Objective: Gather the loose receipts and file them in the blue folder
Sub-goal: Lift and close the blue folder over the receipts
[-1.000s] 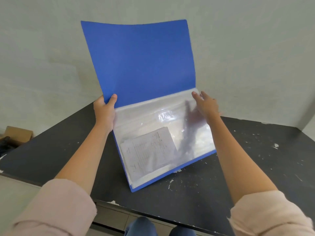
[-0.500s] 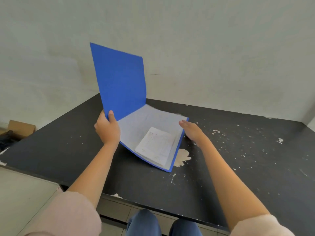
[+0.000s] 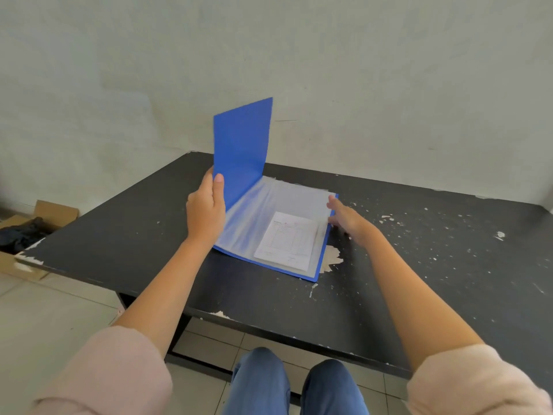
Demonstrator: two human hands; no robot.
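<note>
The blue folder (image 3: 241, 151) lies open on the black table (image 3: 419, 265), its back half flat and its front cover standing nearly upright. My left hand (image 3: 206, 212) grips the lower edge of that raised cover, thumb on its inner face. Clear plastic sleeves (image 3: 269, 211) cover the flat half. White receipts (image 3: 285, 241) sit inside a sleeve near the folder's front right corner. My right hand (image 3: 347, 218) rests with spread fingers at the right edge of the sleeves, touching the folder's rim.
The table top is scuffed, with a bare chipped patch (image 3: 332, 259) just right of the folder. A cardboard box (image 3: 36, 217) with dark cloth stands on the tiled floor at the left. A pale wall runs behind the table. My knees show below the table's front edge.
The folder came down from being held up in the air to lying on the table. Its cover has swung more upright, and my right hand slid to the folder's right edge.
</note>
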